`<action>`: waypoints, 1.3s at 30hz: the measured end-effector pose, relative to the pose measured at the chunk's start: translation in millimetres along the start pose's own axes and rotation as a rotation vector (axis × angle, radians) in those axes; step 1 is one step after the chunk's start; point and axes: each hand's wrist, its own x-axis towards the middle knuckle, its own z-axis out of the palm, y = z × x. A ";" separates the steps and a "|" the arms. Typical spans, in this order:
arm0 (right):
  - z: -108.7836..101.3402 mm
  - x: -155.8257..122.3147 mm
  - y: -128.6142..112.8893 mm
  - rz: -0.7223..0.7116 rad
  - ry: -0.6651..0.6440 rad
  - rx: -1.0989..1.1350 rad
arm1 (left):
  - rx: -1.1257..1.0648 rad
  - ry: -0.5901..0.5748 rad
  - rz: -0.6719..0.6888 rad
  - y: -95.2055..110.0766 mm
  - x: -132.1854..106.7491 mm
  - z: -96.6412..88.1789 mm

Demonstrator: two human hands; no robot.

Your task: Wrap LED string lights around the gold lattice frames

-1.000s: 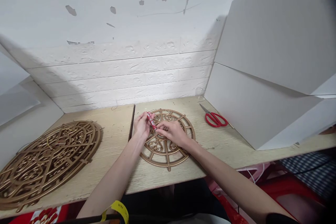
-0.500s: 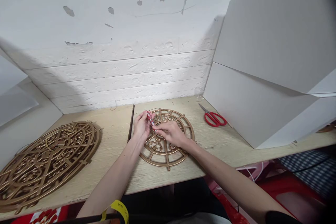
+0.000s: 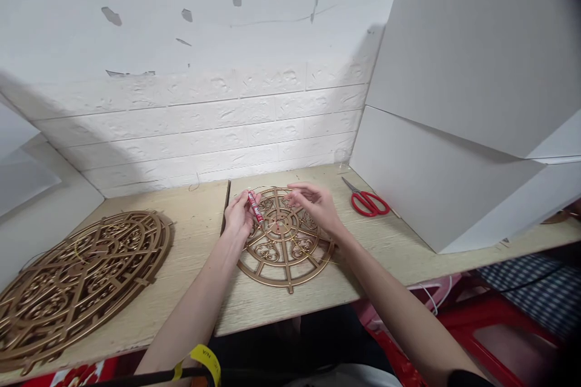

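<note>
Apparently, tube (image 3: pixel 255 207) held clear above disc (image 3: pixel 282 228)

Head view: left hand (image 3: pixel 241 213) pinches tube, tilted, over disc's far left; grip likely leaves lower end free. Right hand (image 3: pixel 316 202) apart from tube, over disc's far right, fingers bent; can't tell if pinching anything. Scissors (image 3: pixel 369 202) right of disc, probably for reach; stack (image 3: pixel 86 266) left.

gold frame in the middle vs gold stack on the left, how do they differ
The middle frame looks single-layered; the left stack has several layers. The left stack is cut off by the picture's edge; the middle frame is not. Both are round gold openwork.
</note>
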 end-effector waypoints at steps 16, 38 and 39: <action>-12.8 6.7 6.5 0.149 -0.323 -0.173 | -0.036 0.114 -0.036 9.8 3.0 3.4; -94.6 -1.3 -2.6 0.583 -0.616 -0.407 | 0.014 0.118 -0.039 10.4 2.7 3.2; -98.5 -2.5 -3.6 0.590 -0.613 -0.444 | 0.018 0.113 -0.039 10.7 2.1 3.7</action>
